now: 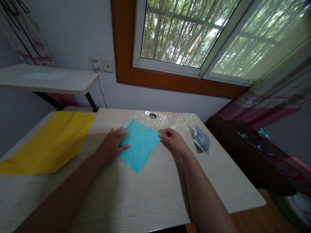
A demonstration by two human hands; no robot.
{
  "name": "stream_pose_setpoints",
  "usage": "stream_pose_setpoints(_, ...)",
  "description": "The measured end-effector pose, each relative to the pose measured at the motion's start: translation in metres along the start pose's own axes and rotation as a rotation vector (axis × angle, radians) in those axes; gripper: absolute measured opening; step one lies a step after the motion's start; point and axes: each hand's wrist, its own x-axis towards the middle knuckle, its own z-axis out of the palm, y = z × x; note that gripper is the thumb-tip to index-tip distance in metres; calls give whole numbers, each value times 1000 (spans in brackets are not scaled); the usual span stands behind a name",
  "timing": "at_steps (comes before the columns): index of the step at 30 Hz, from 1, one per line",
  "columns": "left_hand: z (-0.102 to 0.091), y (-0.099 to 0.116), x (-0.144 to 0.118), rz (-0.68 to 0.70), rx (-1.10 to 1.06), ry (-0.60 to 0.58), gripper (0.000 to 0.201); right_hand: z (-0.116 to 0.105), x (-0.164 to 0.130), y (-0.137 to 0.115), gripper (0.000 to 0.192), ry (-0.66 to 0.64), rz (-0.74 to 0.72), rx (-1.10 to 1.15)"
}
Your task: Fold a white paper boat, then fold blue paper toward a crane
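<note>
A turquoise square of paper (141,146) lies like a diamond in the middle of the pale wooden desk (150,194), with creases across it. My left hand (112,145) rests flat on its left corner, fingers spread. The fingertips of my right hand (173,139) pinch the paper's right corner. A small folded light-blue paper figure (201,139) sits to the right of my right hand.
A large crumpled yellow sheet (52,142) covers the desk's left side. A cable hole (152,115) is at the back edge. A raised shelf (48,79) stands back left. Wall sockets (101,64) and a window are behind; a dark bench (252,155) is to the right.
</note>
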Motion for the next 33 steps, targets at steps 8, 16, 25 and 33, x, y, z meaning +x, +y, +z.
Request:
stream_pose_setpoints(8, 3, 1, -2, 11, 26, -102, 65, 38, -3, -15, 51, -98, -501, -234)
stream_pose_setpoints(16, 0, 5, -1, 14, -6, -94, 68, 56, -3, -12, 84, -276, -532, -463)
stream_pose_setpoints(25, -3, 6, 1, 59, -109, -117, 64, 55, -8, -25, 80, -231, -503, -573)
stream_pose_setpoints(33, 1, 4, 1, 91, -107, -107, 62, 62, -9, -19, 89, -295, -581, -455)
